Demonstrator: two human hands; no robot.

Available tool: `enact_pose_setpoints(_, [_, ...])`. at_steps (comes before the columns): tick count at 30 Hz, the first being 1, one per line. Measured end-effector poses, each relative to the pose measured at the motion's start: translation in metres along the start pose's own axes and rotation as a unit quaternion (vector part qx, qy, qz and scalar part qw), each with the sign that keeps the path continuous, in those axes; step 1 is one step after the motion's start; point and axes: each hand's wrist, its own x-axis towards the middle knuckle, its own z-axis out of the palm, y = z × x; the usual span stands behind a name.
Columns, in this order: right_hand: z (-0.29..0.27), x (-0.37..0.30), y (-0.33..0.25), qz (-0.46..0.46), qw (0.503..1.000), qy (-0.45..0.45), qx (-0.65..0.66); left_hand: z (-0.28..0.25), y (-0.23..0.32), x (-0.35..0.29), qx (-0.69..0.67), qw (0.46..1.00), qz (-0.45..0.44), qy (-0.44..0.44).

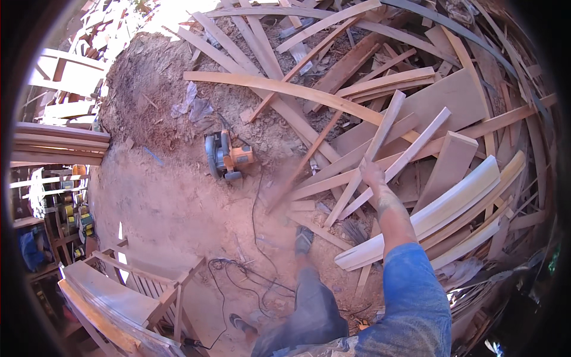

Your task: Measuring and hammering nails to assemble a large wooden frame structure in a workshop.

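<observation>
A: Ground (157,199): bare, dusty, reddish, spread before you. What stands on it, by size?

B: One heap of wood (452,98), mixed boards and strips, crossing at many angles, filling the ground ahead and to your right. One brown mound (146,68), rough-faced, ahead to your left. One slatted frame (189,273), wooden, at your near left. One plank stack (59,143), lying level, at the far left.

A: And the timber about your arm?

B: Pale boards (437,208), long and light-coloured, just beside your right forearm. One wooden strip (386,122), narrow, slanting across the near edge of the heap: the piece you hold. A second strip (415,143), paler, slants close beside it.

A: Smaller items?

B: One circular saw (229,156), orange and grey, resting on the ground, well left of your reach; a dark cord (254,208) trails nearby. Crumpled plastic (200,111), greyish, beyond the saw.

A: Hands?

B: Right hand (373,173): arm outstretched, fingers closed around the wooden strip partway along its length. Left hand: out of view; you cannot tell its fingers' state. Last, one blue sliver (153,156), left of the saw.
</observation>
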Motion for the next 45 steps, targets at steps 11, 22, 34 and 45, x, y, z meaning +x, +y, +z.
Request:
enact_pose_setpoints(11, [-0.010, 0.010, -0.026, 0.000, 0.991, 0.120, 0.065, -0.048, -0.014, 0.006, -0.035, 0.996, -0.038, -0.077])
enact_pose_setpoints(22, [-0.150, -0.181, -0.170, -0.400, 0.858, 0.319, 0.052, -0.008, -0.051, 0.006, -0.020, 0.970, -0.240, -0.025])
enact_pose_setpoints(34, [-0.218, -0.417, -0.636, -0.781, 0.566, 0.254, 0.073, -0.008, 0.022, -0.016, -0.016, 0.926, -0.350, 0.140])
enact_pose_setpoints(45, [-0.095, -0.702, -0.950, -0.950, 0.300, 0.087, -0.004, -0.007, 0.011, -0.020, -0.210, 0.876, -0.368, 0.230])
